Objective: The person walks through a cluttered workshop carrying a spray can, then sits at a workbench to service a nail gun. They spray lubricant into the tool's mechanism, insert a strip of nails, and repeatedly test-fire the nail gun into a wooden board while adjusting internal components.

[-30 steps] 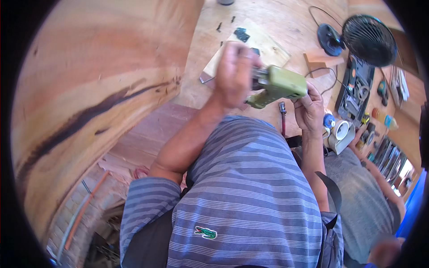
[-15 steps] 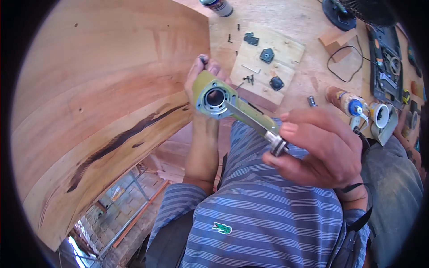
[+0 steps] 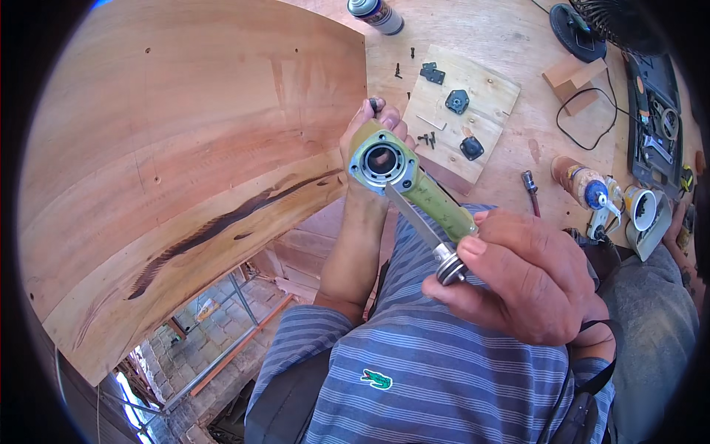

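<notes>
Your right hand (image 3: 529, 277) is closed to a pinch, thumb below and fingers above, on the head of a metal piston (image 3: 447, 259). Its flat blade runs up and left from your fingertips to the lower edge of the green tool body (image 3: 427, 196), though whether the tip touches is hard to tell. Your left hand (image 3: 356, 137) wraps that body from behind, open bore facing you. The piston looks stiff, fairly light and perhaps slick, so its rounded head suits the hold; the body looks heavier, best gripped around its housing. Beyond lies a pale board (image 3: 484, 96).
</notes>
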### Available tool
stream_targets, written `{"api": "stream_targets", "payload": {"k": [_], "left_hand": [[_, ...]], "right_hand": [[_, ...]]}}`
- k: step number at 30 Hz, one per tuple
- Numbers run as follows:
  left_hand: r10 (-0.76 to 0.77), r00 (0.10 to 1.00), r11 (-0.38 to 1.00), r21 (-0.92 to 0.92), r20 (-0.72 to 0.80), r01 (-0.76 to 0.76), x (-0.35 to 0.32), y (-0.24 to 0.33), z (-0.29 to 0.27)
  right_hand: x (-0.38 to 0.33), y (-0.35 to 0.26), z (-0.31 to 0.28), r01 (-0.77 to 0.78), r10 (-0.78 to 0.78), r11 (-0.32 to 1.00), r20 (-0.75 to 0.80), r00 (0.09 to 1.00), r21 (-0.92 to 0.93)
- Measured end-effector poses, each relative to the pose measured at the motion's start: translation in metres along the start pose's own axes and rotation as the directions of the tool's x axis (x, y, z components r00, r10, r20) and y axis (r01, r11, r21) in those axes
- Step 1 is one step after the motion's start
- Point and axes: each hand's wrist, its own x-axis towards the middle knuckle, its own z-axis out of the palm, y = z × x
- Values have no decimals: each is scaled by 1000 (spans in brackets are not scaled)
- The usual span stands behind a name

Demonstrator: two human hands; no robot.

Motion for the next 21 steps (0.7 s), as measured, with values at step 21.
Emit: {"api": "stream_targets", "payload": {"k": [21], "left_hand": [[16,999,993,117,41,-21,-9,3,27]], "right_hand": [[4,21,36,183,-199,964,-66,978,-193]]}}
